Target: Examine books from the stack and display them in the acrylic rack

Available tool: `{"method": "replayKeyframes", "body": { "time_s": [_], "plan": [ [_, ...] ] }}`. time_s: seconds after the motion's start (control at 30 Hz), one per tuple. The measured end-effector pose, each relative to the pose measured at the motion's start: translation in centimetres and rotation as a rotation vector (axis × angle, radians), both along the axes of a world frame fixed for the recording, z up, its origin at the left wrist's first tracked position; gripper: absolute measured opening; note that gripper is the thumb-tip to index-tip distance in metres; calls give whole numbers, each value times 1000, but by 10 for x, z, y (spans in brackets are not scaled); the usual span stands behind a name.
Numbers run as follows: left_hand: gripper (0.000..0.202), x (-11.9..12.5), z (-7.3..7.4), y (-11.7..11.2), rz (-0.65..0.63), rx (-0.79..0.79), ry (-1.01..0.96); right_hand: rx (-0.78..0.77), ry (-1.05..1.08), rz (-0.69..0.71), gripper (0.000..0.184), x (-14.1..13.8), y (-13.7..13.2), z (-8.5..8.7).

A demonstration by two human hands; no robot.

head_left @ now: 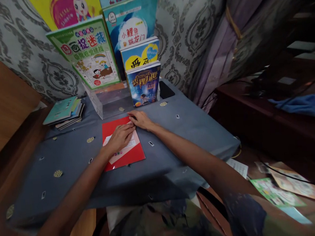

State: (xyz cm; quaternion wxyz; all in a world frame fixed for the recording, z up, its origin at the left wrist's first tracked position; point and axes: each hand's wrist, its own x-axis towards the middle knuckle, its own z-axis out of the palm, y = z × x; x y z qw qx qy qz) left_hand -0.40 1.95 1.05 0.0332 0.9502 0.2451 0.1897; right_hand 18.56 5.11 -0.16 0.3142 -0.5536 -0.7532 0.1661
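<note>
A thin red book [140, 153] lies on the cloth-covered table, with a pale panel of small print [129, 146] slanting across its cover. My left hand [120, 138] rests flat over the upper middle of the book, its fingers stretched toward the top right corner. At that corner my right hand [142, 120] has its fingers bent, thumb and fingertips closing on the book's edge. The two hands' fingertips meet there, and the corner itself is mostly hidden under them.
Behind the book, a clear acrylic stand [110, 103] holds a green picture book [94, 57] and a blue novel [144, 84]. A stack of books [62, 112] lies left; a black phone [166, 89] lies behind the novel. Papers [277, 192] lie at lower right.
</note>
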Motion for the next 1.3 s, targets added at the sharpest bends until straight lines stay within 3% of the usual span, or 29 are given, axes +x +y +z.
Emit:
{"method": "replayKeyframes", "body": {
  "time_s": [0.37, 0.7, 0.8, 0.93, 1.03, 1.13, 1.2, 1.3],
  "plan": [
    [39, -19, 17, -99, -128, -120, 118, 17, -10, 34, 42, 0, 1, -3],
    [42, -24, 7, -137, 16, -23, 165, 23, -73, 44, 41, -2, -5, 0],
    [39, -43, 4, -147, 85, 30, 108, 28, -88, 50, 39, 0, -5, 2],
    [35, -83, 1, -159, 311, 84, -32, 13, -100, 62, 38, -5, -12, 9],
    [34, -106, -4, -164, 393, 78, -116, 19, -83, 153, 38, -37, -47, 15],
    [34, -116, -9, -167, 378, 71, -153, 76, -40, 400, 47, -87, -111, 13],
    [34, -118, -12, -166, 359, 94, -161, 87, -43, 494, 61, -114, -153, 7],
    [35, -117, -14, -164, 347, 128, -160, 66, -84, 513, 79, -123, -191, -2]
  ]
}}
